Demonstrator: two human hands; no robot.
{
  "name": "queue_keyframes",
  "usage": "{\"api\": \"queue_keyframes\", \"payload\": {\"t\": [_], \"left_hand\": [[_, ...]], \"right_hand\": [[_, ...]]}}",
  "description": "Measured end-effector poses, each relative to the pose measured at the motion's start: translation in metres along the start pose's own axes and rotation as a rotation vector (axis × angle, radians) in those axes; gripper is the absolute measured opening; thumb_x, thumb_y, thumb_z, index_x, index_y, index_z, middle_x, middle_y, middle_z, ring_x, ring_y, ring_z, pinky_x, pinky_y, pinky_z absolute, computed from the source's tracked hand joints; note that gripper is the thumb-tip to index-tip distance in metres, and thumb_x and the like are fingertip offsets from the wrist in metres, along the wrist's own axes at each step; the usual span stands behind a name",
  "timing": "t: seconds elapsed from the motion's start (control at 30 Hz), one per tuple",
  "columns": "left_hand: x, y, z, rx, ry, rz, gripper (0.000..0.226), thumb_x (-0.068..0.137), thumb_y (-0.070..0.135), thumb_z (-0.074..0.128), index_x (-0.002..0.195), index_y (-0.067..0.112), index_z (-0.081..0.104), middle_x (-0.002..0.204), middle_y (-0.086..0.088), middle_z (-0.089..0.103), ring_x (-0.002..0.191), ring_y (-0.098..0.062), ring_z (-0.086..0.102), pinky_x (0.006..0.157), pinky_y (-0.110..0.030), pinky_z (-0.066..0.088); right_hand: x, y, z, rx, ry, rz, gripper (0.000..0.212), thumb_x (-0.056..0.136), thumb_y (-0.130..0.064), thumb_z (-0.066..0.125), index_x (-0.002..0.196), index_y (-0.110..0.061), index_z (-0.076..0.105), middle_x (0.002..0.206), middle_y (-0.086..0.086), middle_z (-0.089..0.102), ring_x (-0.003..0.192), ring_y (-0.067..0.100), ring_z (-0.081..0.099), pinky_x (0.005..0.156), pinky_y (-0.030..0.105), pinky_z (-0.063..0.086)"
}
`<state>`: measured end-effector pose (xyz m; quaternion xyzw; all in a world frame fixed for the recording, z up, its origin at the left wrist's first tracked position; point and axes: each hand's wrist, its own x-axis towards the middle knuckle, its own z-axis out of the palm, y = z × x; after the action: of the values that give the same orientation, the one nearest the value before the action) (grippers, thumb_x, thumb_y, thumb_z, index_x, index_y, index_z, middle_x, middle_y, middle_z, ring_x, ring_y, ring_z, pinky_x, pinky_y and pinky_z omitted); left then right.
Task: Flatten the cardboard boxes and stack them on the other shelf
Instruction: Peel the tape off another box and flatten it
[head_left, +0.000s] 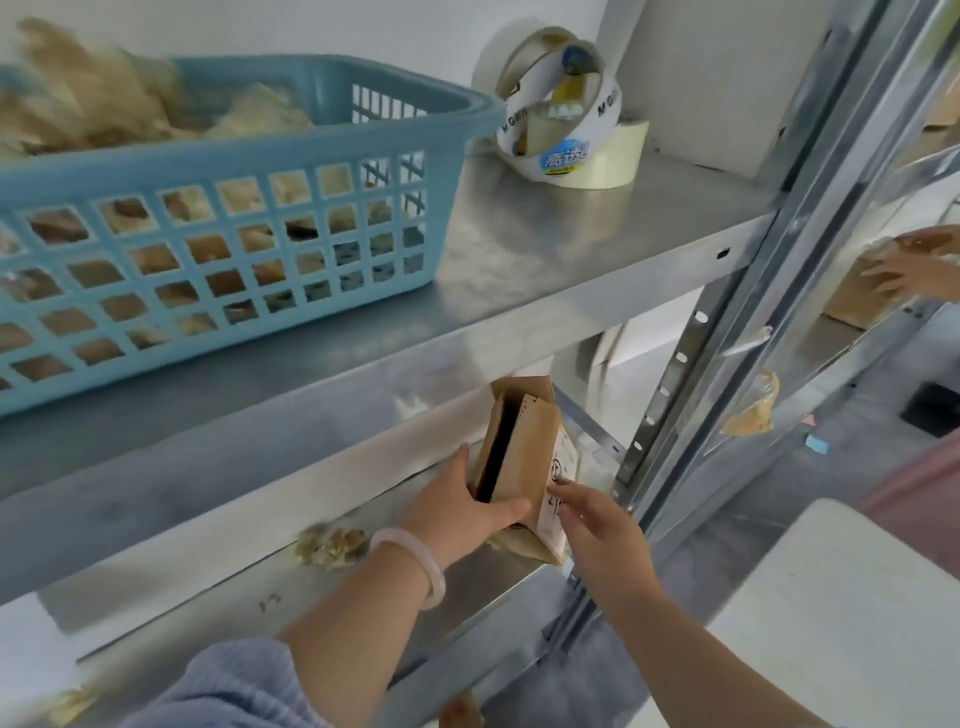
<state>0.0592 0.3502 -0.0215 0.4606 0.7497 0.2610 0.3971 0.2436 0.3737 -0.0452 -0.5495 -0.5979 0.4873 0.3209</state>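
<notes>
Down on the lower shelf (483, 592), at its right end just beside the upright post (670, 395), sits the cardboard box (535, 447), standing tall and leaning a touch. Its top disappears behind the front lip of the upper shelf (545, 249). The left hand (467, 506) has hold of it: thumb laid across the near face, fingers wrapped round the left side and mostly out of sight. A dark slot runs down that face, and what lies inside can't be made out. The right hand (597, 514) is relaxed, fingers straight, with the tips touching the box's labelled right side and holding nothing. The label print is too small to read. A pale bracelet (415, 564) rides the left wrist. Left of the box lies a crumpled tan scrap (332, 545), too blurred to identify. Up top there's a blue basket (208, 218) with fuzzy beige contents, cut off at the left edge, and far right of it a pile of tape rolls (566, 124). At the far right edge, a second hand (914, 265) rests on something brown, cropped and smeared, and I cannot tell whose it is.
</notes>
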Motion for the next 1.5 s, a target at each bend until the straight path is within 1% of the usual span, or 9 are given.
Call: {"api": "queue_keyframes", "payload": {"t": [0.17, 0.27, 0.47, 0.67, 0.77, 0.9, 1.0, 1.17, 1.5], "left_hand": [[0.007, -0.009, -0.001, -0.032, -0.032, 0.113, 0.061, 0.053, 0.075, 0.066, 0.107, 0.061, 0.044, 0.086, 0.043, 0.059, 0.080, 0.013, 0.058, 0.072, -0.017, 0.048], [0.007, -0.019, -0.005, -0.079, -0.100, 0.156, 0.050, 0.057, 0.075, 0.068, 0.102, 0.071, 0.045, 0.099, 0.039, 0.061, 0.096, 0.007, 0.061, 0.089, -0.031, 0.053], [0.005, -0.040, -0.002, -0.200, -0.200, 0.153, 0.067, 0.056, 0.068, 0.073, 0.112, 0.063, 0.037, 0.117, 0.029, 0.056, 0.107, 0.001, 0.059, 0.096, -0.034, 0.050], [0.003, -0.054, 0.005, -0.100, -0.257, 0.151, 0.091, 0.051, 0.062, 0.076, 0.129, 0.053, 0.030, 0.115, 0.039, 0.051, 0.104, 0.014, 0.053, 0.093, -0.026, 0.048], [0.005, -0.063, 0.005, 0.034, -0.096, 0.148, 0.062, 0.064, 0.059, 0.069, 0.118, 0.056, 0.039, 0.119, 0.026, 0.056, 0.106, -0.002, 0.055, 0.093, -0.031, 0.047], [0.001, -0.080, -0.009, -0.445, 0.385, 0.064, 0.044, 0.091, -0.002, 0.049, 0.109, 0.038, 0.050, 0.114, 0.005, 0.060, 0.108, -0.018, 0.058, 0.082, -0.014, 0.041], [-0.010, -0.089, -0.026, -0.477, 0.621, 0.059, 0.036, 0.099, 0.011, 0.042, 0.122, 0.039, 0.049, 0.125, 0.009, 0.054, 0.113, -0.008, 0.052, 0.093, -0.018, 0.037], [-0.031, -0.079, -0.030, -0.391, 0.481, 0.341, 0.026, 0.095, 0.050, 0.041, 0.114, 0.049, 0.059, 0.115, 0.026, 0.061, 0.110, 0.006, 0.055, 0.088, -0.008, 0.042], [-0.047, -0.095, -0.010, -0.371, 0.295, 0.134, 0.018, 0.086, 0.019, 0.070, 0.090, 0.037, 0.069, 0.091, 0.021, 0.072, 0.086, 0.006, 0.066, 0.073, -0.008, 0.047]], "right_hand": [[0.007, 0.003, 0.003, -0.011, 0.103, -0.009, 0.053, 0.077, -0.031, 0.080, 0.120, -0.047, 0.053, 0.123, -0.014, 0.058, 0.110, 0.004, 0.057, 0.094, 0.031, 0.050], [0.013, 0.003, 0.001, 0.140, -0.028, 0.222, 0.103, 0.065, -0.041, 0.085, 0.149, -0.033, 0.026, 0.138, -0.006, 0.047, 0.117, 0.015, 0.056, 0.099, 0.041, 0.047], [0.019, 0.005, 0.000, 0.415, -0.037, 0.272, 0.114, 0.047, -0.038, 0.089, 0.146, -0.033, 0.033, 0.123, 0.003, 0.064, 0.101, 0.028, 0.068, 0.087, 0.052, 0.055], [0.027, -0.008, -0.013, 0.171, -0.148, 0.025, 0.095, 0.060, -0.027, 0.091, 0.131, -0.049, 0.032, 0.099, -0.016, 0.071, 0.089, 0.009, 0.071, 0.066, 0.028, 0.059], [0.029, -0.024, -0.011, -0.083, -0.176, -0.162, 0.096, 0.065, -0.029, 0.088, 0.124, -0.071, 0.024, 0.104, -0.033, 0.062, 0.092, -0.009, 0.064, 0.059, 0.015, 0.055], [0.031, -0.046, -0.007, -0.525, -0.185, -0.341, 0.099, 0.066, -0.040, 0.085, 0.132, -0.066, 0.016, 0.117, -0.029, 0.053, 0.101, 0.000, 0.058, 0.082, 0.032, 0.059], [0.035, -0.051, 0.003, -0.788, -0.197, -0.501, 0.102, 0.066, -0.050, 0.079, 0.141, -0.055, 0.011, 0.141, -0.019, 0.040, 0.125, 0.010, 0.042, 0.108, 0.042, 0.041], [0.038, -0.057, 0.034, -0.957, -0.157, -0.862, 0.090, 0.066, -0.043, 0.079, 0.145, -0.038, 0.035, 0.151, -0.012, 0.038, 0.140, 0.016, 0.032, 0.114, 0.039, 0.022], [0.041, -0.031, 0.046, -0.843, -0.344, -0.861, 0.066, 0.071, -0.040, 0.077, 0.133, -0.039, 0.053, 0.145, -0.017, 0.044, 0.138, 0.009, 0.034, 0.114, 0.032, 0.023]]}}
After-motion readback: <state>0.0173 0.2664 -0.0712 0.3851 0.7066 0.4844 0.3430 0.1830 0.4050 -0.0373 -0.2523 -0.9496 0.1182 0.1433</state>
